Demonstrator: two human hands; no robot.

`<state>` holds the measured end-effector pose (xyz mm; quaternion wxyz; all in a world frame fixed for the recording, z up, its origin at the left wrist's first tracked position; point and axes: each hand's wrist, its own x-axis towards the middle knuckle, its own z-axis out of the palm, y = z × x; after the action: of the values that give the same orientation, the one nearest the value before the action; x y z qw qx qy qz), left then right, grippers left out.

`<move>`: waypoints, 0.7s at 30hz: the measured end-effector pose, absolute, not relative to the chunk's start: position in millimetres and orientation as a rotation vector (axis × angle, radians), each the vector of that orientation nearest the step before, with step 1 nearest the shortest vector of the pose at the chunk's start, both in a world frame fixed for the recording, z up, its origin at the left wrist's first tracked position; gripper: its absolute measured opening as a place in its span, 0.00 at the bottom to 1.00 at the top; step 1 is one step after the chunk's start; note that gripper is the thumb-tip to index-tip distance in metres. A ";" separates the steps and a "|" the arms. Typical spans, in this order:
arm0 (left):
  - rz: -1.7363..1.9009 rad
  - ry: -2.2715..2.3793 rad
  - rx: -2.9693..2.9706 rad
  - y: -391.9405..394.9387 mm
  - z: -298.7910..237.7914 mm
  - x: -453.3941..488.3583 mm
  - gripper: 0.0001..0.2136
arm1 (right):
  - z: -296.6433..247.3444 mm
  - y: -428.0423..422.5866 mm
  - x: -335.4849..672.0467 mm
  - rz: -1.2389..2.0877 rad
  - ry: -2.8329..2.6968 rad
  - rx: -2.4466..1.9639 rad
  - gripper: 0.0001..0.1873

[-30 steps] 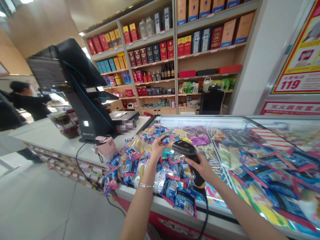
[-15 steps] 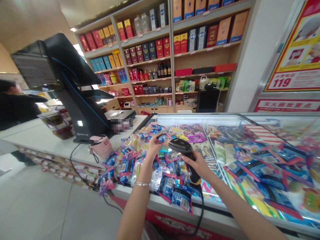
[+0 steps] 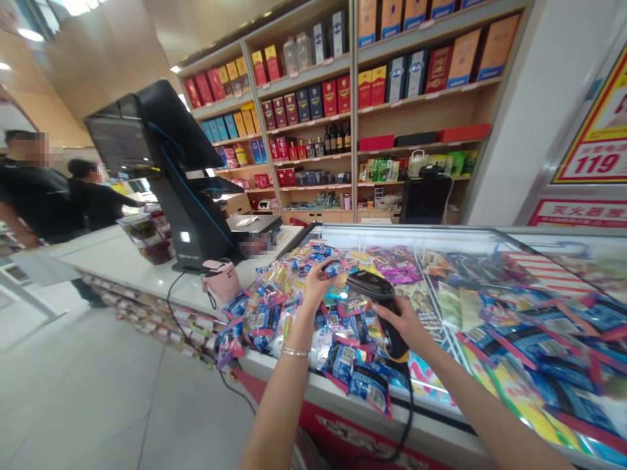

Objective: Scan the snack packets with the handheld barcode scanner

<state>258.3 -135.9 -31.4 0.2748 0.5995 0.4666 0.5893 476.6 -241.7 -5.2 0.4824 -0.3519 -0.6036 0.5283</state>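
My right hand [image 3: 399, 320] is wrapped round the handle of a black barcode scanner [image 3: 371, 284], its head pointing left toward my other hand. My left hand [image 3: 318, 282] pinches a small blue snack packet [image 3: 334, 268] just left of the scanner head. Beneath both hands a heap of shiny packets [image 3: 360, 326], mostly blue and pink, covers the glass top of a freezer [image 3: 337, 230]. The scanner's cable [image 3: 410, 411] hangs down over the freezer's front edge.
More blue packets [image 3: 548, 339] lie on the glass at the right. A pink cup [image 3: 221, 279] and a black checkout terminal [image 3: 196, 196] stand on the white counter [image 3: 105, 248] at left. Two people [image 3: 44, 189] are behind that counter. Shelves of boxes [image 3: 313, 104] line the back.
The view has swung left, so the scene sits further right and a second person shows at far left. Both hands keep their holds on the packet and the scanner.
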 end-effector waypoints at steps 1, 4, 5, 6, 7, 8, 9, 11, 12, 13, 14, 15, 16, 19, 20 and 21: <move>1.606 1.267 1.616 -136.0 -30.8 259.0 0.24 | -3.2 -242.1 476.6 1.299 -1.449 -0.860 0.18; 1.659 1.287 1.623 -139.5 -25.3 261.9 0.22 | 6.9 -247.2 478.9 1.343 -1.339 -0.865 0.19; 1.661 1.290 1.624 -142.3 -22.0 263.4 0.22 | 10.6 -250.2 481.1 1.351 -1.297 -0.861 0.20; 1.655 1.290 1.627 -146.0 -17.9 265.4 0.21 | 14.1 -253.9 484.4 1.353 -1.259 -0.855 0.20; 1.646 1.288 1.638 -150.5 -13.2 268.2 0.21 | 16.9 -258.0 489.1 1.346 -1.230 -0.850 0.21; 1.634 1.281 1.665 -155.7 -8.1 272.1 0.20 | 18.9 -262.6 495.3 1.336 -1.211 -0.846 0.21; 1.623 1.273 1.708 -161.4 -2.9 277.2 0.19 | 20.0 -267.4 503.3 1.323 -1.198 -0.846 0.20; 1.585 1.261 1.832 -173.5 7.0 292.2 0.17 | 19.5 -278.1 523.8 1.290 -1.175 -0.867 0.19; 1.555 1.258 1.902 -179.7 11.5 302.4 0.16 | 18.5 -284.1 536.1 1.269 -1.156 -0.882 0.18; 1.516 1.255 1.965 -185.8 15.5 314.2 0.16 | 17.3 -290.6 549.3 1.244 -1.126 -0.903 0.18; 1.469 1.253 2.014 -192.0 19.1 327.7 0.15 | 16.3 -297.5 563.2 1.215 -1.085 -0.923 0.17; 1.415 1.248 2.049 -198.3 22.2 342.5 0.15 | 15.7 -304.9 577.3 1.192 -1.041 -0.936 0.16; 1.355 1.250 2.069 -204.7 24.9 358.5 0.16 | 15.7 -312.6 591.6 1.188 -0.992 -0.959 0.15; 1.170 1.302 2.085 -224.7 29.3 409.9 0.20 | 17.0 -333.9 633.9 1.142 -0.782 -1.026 0.14; 1.113 1.322 2.097 -231.7 28.8 427.3 0.21 | 16.5 -339.4 647.9 1.137 -0.750 -1.025 0.15; 1.080 1.350 2.100 -238.8 26.9 444.5 0.23 | 14.8 -343.7 661.9 1.101 -0.717 -1.030 0.17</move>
<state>444.5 -238.8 26.9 0.2093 0.7551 0.4852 0.3881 661.9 -343.7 14.8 0.6714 -0.4572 -0.3181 0.4889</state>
